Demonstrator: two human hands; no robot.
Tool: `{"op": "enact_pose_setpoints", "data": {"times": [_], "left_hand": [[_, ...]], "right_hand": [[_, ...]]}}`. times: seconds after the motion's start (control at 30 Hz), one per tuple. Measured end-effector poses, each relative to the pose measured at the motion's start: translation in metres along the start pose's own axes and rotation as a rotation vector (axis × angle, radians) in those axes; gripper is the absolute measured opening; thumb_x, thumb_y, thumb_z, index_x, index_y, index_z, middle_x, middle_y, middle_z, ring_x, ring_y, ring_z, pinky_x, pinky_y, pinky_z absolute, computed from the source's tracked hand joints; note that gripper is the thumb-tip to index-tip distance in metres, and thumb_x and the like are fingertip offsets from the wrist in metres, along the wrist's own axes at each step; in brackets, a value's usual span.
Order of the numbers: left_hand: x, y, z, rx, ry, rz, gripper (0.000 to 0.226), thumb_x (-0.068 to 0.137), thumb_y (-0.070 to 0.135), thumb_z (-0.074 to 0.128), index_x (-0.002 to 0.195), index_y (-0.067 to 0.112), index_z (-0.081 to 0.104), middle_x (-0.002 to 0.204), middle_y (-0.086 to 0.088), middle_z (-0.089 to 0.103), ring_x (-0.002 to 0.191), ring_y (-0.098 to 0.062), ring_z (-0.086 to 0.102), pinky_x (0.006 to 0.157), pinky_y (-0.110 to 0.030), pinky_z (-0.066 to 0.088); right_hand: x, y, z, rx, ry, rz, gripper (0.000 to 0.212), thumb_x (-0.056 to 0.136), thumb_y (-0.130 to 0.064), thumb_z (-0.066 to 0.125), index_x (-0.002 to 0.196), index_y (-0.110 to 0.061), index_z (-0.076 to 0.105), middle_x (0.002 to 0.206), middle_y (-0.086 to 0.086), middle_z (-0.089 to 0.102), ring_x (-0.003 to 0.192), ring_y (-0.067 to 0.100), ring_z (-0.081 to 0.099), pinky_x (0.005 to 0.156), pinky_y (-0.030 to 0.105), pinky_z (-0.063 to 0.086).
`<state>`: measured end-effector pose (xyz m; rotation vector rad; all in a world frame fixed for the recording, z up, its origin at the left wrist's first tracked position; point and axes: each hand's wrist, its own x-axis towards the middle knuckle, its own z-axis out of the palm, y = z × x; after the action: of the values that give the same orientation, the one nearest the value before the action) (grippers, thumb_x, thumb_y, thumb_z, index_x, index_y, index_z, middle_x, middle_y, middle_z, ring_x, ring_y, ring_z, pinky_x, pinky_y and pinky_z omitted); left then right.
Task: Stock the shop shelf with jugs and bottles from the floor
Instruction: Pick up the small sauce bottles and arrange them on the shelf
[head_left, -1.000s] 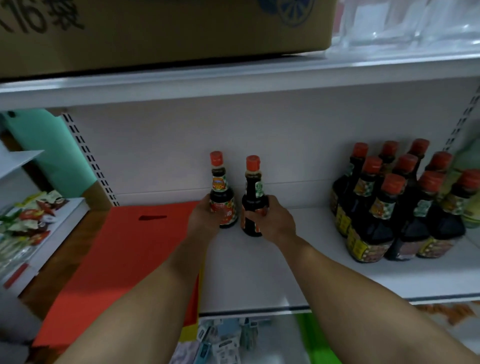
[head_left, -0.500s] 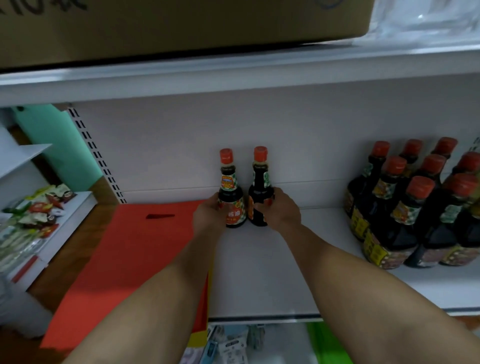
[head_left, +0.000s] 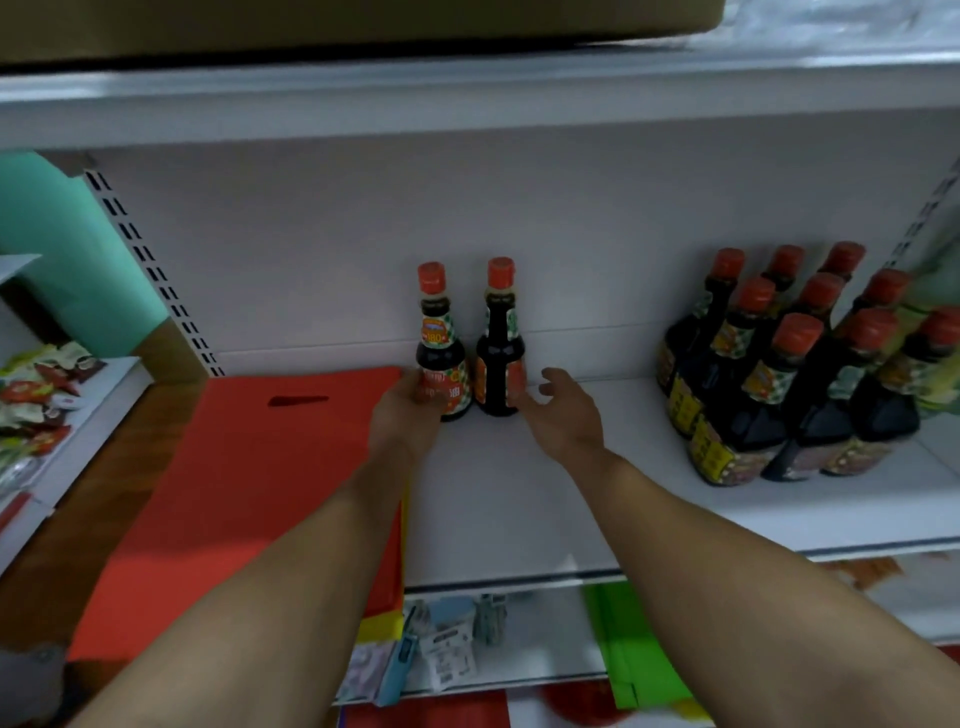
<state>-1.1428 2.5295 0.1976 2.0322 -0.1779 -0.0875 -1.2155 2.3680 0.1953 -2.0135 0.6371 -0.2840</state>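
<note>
Two small dark sauce bottles with red caps stand upright side by side at the back of the white shelf (head_left: 519, 499). My left hand (head_left: 408, 410) is still wrapped around the base of the left bottle (head_left: 440, 345). The right bottle (head_left: 498, 348) stands free; my right hand (head_left: 563, 410) is just beside it on the right, fingers spread, holding nothing.
A group of several larger dark bottles with red caps (head_left: 789, 374) fills the shelf's right end. A stack of red sheets (head_left: 244, 478) covers the shelf's left part. A cardboard box (head_left: 311, 26) sits on the shelf above. Small packets (head_left: 441, 644) hang below.
Both bottles were pushed back to the rear of the shelf. My right hand has let go of the right bottle and drawn back, fingers spread.
</note>
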Motion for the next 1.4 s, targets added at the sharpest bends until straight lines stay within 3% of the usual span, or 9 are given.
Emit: {"op": "enact_pose_setpoints", "data": {"times": [0.17,0.33,0.47,0.57,0.77,0.87,1.0,1.1,1.4], "left_hand": [[-0.032,0.004,0.003,0.059,-0.011,-0.040,0.023,0.089,0.034,0.062,0.104,0.018,0.069,0.102,-0.008,0.070,0.095,-0.030,0.064,0.076,-0.032,0.046],[-0.088,0.017,0.012,0.156,-0.051,0.007,0.026,0.093,0.036,0.058,0.107,0.016,0.068,0.111,-0.001,0.067,0.104,-0.021,0.059,0.081,-0.024,0.038],[-0.141,0.026,0.025,0.137,-0.029,-0.047,0.021,0.093,0.041,0.057,0.093,0.021,0.065,0.095,0.002,0.065,0.089,-0.017,0.059,0.071,-0.024,0.038],[-0.181,0.025,0.038,0.118,0.026,-0.048,0.031,0.085,0.055,0.056,0.081,0.026,0.067,0.086,0.004,0.070,0.086,-0.020,0.065,0.073,-0.031,0.050],[-0.256,0.018,0.053,0.199,0.082,-0.075,0.029,0.088,0.048,0.060,0.085,0.021,0.071,0.080,0.007,0.071,0.080,-0.014,0.064,0.067,-0.026,0.044],[-0.275,0.001,0.061,0.262,0.032,-0.121,0.023,0.086,0.051,0.059,0.079,0.031,0.068,0.077,0.010,0.068,0.082,-0.015,0.065,0.071,-0.029,0.050],[-0.292,-0.027,0.074,0.300,-0.055,-0.201,0.030,0.085,0.055,0.056,0.083,0.027,0.067,0.085,0.004,0.070,0.087,-0.021,0.065,0.080,-0.034,0.052],[-0.304,-0.059,0.084,0.276,-0.133,-0.284,0.028,0.088,0.050,0.056,0.081,0.024,0.065,0.084,0.001,0.068,0.085,-0.022,0.062,0.078,-0.036,0.050],[-0.339,-0.163,0.108,0.163,-0.191,-0.547,0.029,0.087,0.042,0.065,0.064,0.024,0.060,0.062,0.009,0.061,0.066,-0.008,0.057,0.066,-0.024,0.037]], "right_hand": [[-0.024,0.001,-0.019,-0.065,-0.020,-0.049,0.061,0.093,-0.049,0.055,0.143,-0.018,0.041,0.137,0.004,0.054,0.123,0.021,0.051,0.101,0.031,0.043],[-0.048,0.005,-0.043,-0.145,-0.091,-0.097,0.057,0.093,-0.049,0.053,0.140,-0.018,0.043,0.135,0.002,0.056,0.121,0.022,0.053,0.100,0.033,0.044],[-0.076,0.020,-0.069,-0.182,-0.110,-0.158,0.052,0.091,-0.047,0.057,0.133,-0.017,0.051,0.128,0.002,0.061,0.117,0.023,0.056,0.098,0.034,0.046],[-0.094,0.031,-0.087,-0.193,-0.122,-0.192,0.049,0.090,-0.047,0.058,0.129,-0.017,0.055,0.124,0.003,0.064,0.113,0.024,0.058,0.094,0.032,0.046],[-0.136,0.050,-0.105,-0.146,-0.187,-0.242,0.044,0.089,-0.047,0.058,0.122,-0.017,0.059,0.112,0.001,0.066,0.102,0.025,0.063,0.093,0.039,0.050],[-0.150,0.059,-0.107,-0.121,-0.220,-0.232,0.042,0.088,-0.047,0.060,0.120,-0.018,0.060,0.110,-0.001,0.066,0.102,0.023,0.063,0.094,0.038,0.049],[-0.166,0.074,-0.100,-0.123,-0.247,-0.225,0.038,0.089,-0.045,0.061,0.117,-0.019,0.062,0.102,-0.006,0.065,0.102,0.019,0.060,0.090,0.031,0.046],[-0.173,0.091,-0.081,-0.120,-0.282,-0.198,0.034,0.087,-0.042,0.064,0.112,-0.019,0.065,0.093,-0.007,0.062,0.099,0.019,0.062,0.090,0.030,0.048],[-0.190,0.175,-0.013,-0.293,-0.435,-0.049,0.035,0.089,-0.039,0.063,0.115,-0.015,0.064,0.106,0.003,0.068,0.103,0.023,0.062,0.088,0.031,0.047]]}}
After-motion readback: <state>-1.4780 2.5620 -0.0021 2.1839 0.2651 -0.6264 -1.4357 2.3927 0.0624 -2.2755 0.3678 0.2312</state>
